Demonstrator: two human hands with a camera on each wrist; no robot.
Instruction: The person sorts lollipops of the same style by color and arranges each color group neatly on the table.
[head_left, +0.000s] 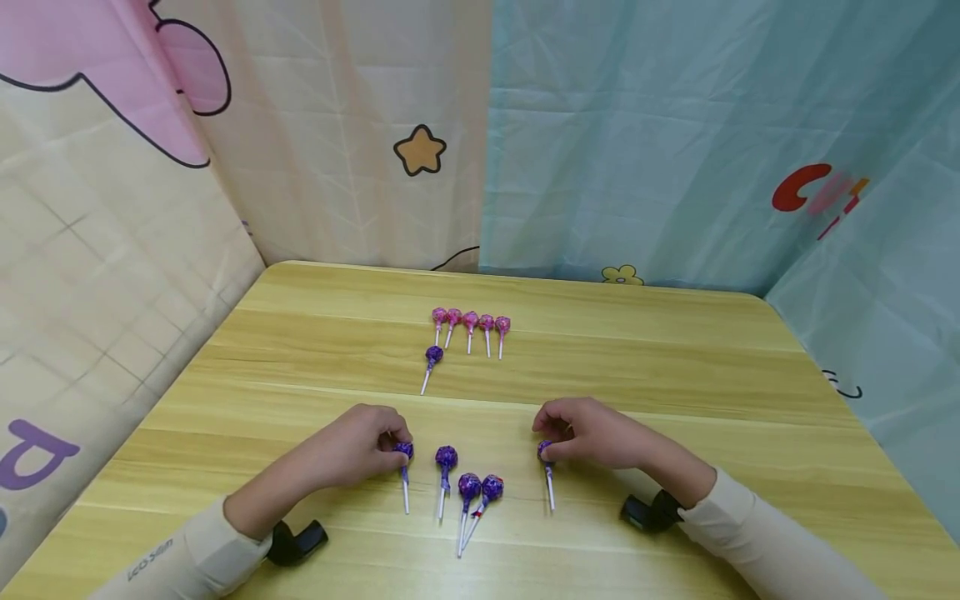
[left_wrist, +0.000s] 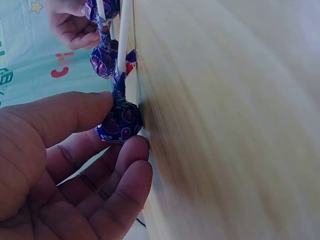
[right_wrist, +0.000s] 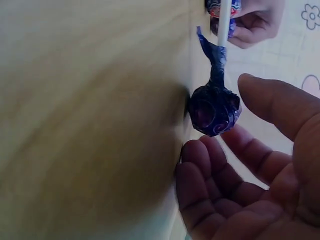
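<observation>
So you've got both hands down at the table (head_left: 675,350), one purple lollipop each. Your left hand (head_left: 367,446) has its lollipop (left_wrist: 120,122) by the wrapped head, thumb on one side and fingertips on the other, a narrow gap just big enough for the candy. Your right hand (head_left: 596,433) has its fingers curled round the head of another lollipop (right_wrist: 215,112), thumb right beside the wrapper; can't tell if that thumb is really pressing. Both white sticks point back towards you

Between your hands there's a loose purple lollipop (head_left: 446,457), nearer the left one, then two more purple ones, a left one (head_left: 469,486) and a right one (head_left: 492,487), heads side by side and sticks slanting together at the bottom

Further up the table you've got a row of five pink lollipops (head_left: 470,320), heads away from you, and a single purple lollipop (head_left: 434,355) just below the stick of the leftmost pink. Behind it all hangs a printed curtain (head_left: 360,100) with an orange star (head_left: 420,151), and you're in pale sleeves (head_left: 757,533) btw
</observation>
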